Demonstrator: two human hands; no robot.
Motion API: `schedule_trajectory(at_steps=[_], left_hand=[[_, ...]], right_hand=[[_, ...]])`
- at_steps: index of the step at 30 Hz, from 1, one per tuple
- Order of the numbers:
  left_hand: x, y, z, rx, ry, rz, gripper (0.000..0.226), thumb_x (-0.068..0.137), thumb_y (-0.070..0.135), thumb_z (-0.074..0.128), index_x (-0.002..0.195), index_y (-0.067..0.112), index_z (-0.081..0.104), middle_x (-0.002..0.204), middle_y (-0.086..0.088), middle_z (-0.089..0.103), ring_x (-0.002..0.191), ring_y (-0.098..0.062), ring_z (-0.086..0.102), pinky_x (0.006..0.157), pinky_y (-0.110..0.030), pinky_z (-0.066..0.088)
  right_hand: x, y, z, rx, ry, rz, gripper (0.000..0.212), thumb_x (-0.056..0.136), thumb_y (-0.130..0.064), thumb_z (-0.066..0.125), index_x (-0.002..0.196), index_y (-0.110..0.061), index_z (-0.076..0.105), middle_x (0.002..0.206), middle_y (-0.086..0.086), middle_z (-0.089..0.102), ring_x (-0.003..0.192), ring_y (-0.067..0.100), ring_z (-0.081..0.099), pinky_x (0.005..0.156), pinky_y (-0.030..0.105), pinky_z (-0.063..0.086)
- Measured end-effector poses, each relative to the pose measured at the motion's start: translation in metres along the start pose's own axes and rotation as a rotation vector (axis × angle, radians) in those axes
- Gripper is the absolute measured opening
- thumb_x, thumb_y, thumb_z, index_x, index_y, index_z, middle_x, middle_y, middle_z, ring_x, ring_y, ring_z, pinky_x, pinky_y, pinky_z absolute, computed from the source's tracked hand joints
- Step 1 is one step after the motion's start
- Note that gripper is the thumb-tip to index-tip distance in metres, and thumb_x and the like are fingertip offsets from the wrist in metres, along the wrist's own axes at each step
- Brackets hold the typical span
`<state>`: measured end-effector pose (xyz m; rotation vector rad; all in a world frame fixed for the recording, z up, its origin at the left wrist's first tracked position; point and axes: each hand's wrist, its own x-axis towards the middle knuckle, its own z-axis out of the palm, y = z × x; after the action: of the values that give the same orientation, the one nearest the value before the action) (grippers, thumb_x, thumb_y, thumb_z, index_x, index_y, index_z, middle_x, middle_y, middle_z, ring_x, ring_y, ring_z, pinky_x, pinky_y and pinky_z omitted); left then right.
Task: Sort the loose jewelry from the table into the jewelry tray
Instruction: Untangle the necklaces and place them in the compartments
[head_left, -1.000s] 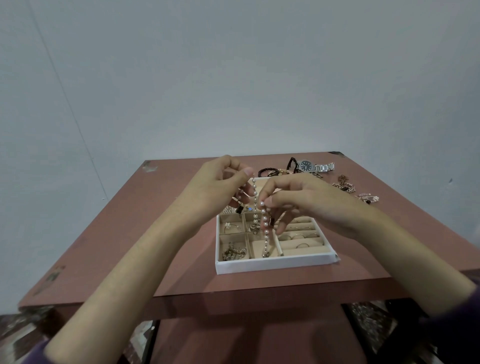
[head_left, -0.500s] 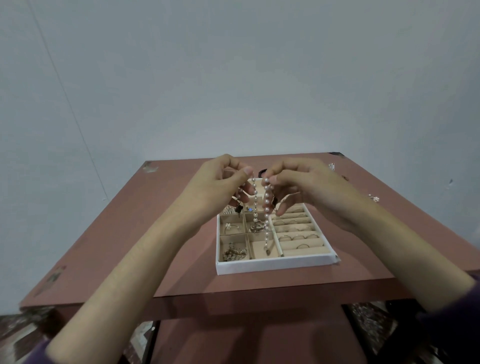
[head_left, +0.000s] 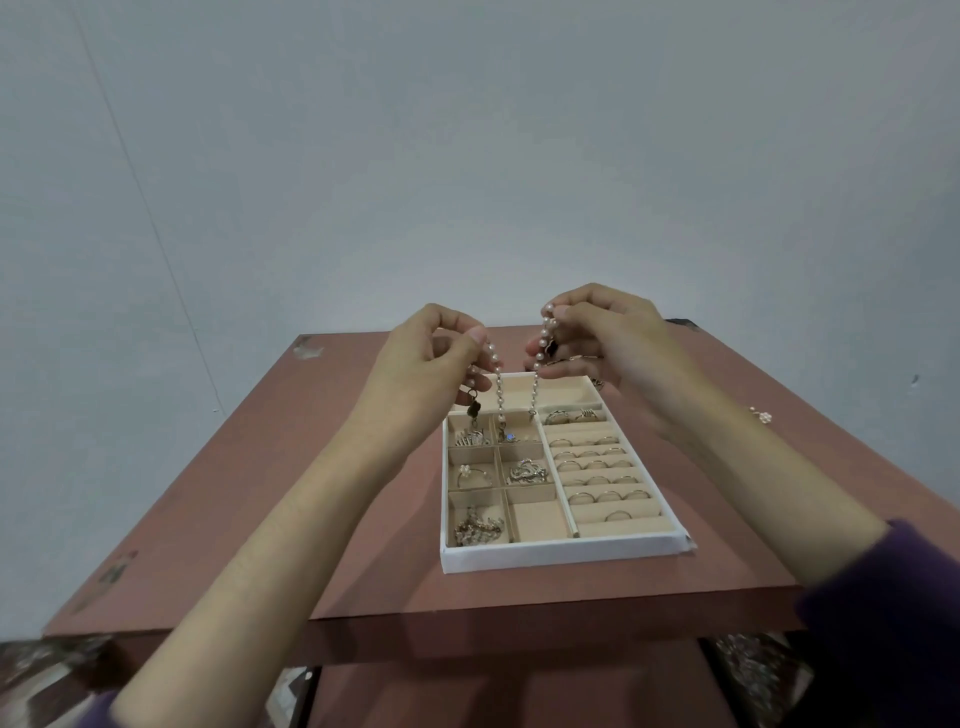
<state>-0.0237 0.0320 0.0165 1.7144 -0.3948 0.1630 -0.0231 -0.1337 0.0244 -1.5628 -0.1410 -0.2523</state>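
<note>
Above tray (head_left: 561, 553) far end, pearl strand (head_left: 500, 387) hangs vertical in two lengths. Left hand (head_left: 431, 374), right hand (head_left: 613, 343) each pinch one top. Long far compartment (head_left: 563, 392) lies directly below, crosswise.

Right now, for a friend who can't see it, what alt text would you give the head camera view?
The left hand and right hand pinch pearl strands that dangle over a white tray on a reddish table. The tray's right side holds rows of rings; small compartments on its left hold other pieces.
</note>
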Motion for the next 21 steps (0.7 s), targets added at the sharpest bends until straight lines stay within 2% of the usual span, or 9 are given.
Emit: schedule_trajectory(at_steps=[5,11,16,21], left_hand=[[0.007,-0.002,0.001,-0.05,0.029,-0.001,0.007,0.094,0.015,0.049,0.091,0.011,0.053,0.076,-0.007,0.066,0.058,-0.01,0.061,0.058,-0.022,0.054],[0.012,-0.006,0.004,-0.06,0.038,-0.002,0.007,0.093,0.015,0.049,0.091,0.01,0.054,0.074,-0.004,0.066,0.06,-0.01,0.063,0.062,-0.023,0.056],[0.015,-0.008,0.006,-0.064,0.034,-0.003,0.007,0.094,0.014,0.049,0.092,0.009,0.054,0.074,-0.003,0.065,0.059,-0.008,0.063,0.06,-0.021,0.055],[0.016,-0.01,0.007,-0.069,0.026,-0.009,0.008,0.094,0.014,0.048,0.094,0.008,0.054,0.077,-0.005,0.065,0.06,-0.008,0.063,0.058,-0.019,0.054]], right_hand=[[0.01,0.009,0.004,-0.021,-0.001,0.019,0.014,0.09,-0.003,0.051,0.08,-0.009,0.059,0.086,0.024,0.06,0.069,0.03,0.059,0.06,0.028,0.059],[0.015,0.028,0.003,-0.127,-0.049,0.045,0.015,0.089,-0.004,0.052,0.08,-0.011,0.061,0.07,0.008,0.064,0.063,0.022,0.065,0.065,0.032,0.059],[0.013,0.039,0.004,-0.3,-0.095,0.049,0.012,0.087,-0.006,0.054,0.084,-0.012,0.063,0.088,0.017,0.066,0.076,0.023,0.065,0.071,0.038,0.059],[0.011,0.041,0.007,-0.384,-0.126,0.047,0.01,0.088,-0.005,0.054,0.087,-0.009,0.063,0.087,0.015,0.067,0.072,0.024,0.066,0.074,0.039,0.059]])
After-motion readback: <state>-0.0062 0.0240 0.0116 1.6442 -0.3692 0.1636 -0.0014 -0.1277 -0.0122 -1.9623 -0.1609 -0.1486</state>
